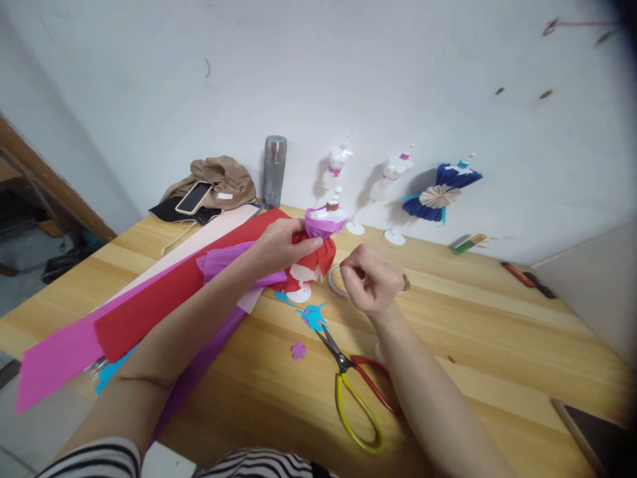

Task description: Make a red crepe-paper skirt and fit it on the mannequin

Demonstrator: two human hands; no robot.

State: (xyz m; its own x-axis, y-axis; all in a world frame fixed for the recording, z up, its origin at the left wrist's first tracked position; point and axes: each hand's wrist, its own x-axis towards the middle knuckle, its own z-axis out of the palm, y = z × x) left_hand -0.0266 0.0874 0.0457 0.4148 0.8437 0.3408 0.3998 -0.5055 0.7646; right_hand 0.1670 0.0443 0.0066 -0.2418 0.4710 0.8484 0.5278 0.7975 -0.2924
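A small white dress form point(334, 211) stands in front of me, wrapped in purple crepe paper point(321, 229) at the bust and red crepe paper point(326, 255) below. My left hand point(284, 244) grips it at the waist, thumb in front, the other fingers partly hidden behind the paper. Just to its right, my right hand point(371, 275) is curled closed in the air; whatever its fingers may pinch is not visible. Beneath the hands lie a roll of tape point(336, 284), blue paper scraps point(313, 317), a purple paper flower point(298, 350) and scissors point(343, 362) with yellow and red handles.
Long red point(164, 299) and pink point(54, 368) paper sheets cover the table's left side. Behind are a cap and brown cloth point(221, 179), a phone point(194, 198), a thermos point(275, 172), two white dress forms point(391, 176) and one in blue paper point(428, 199). A tablet-like device point(597, 431) lies right.
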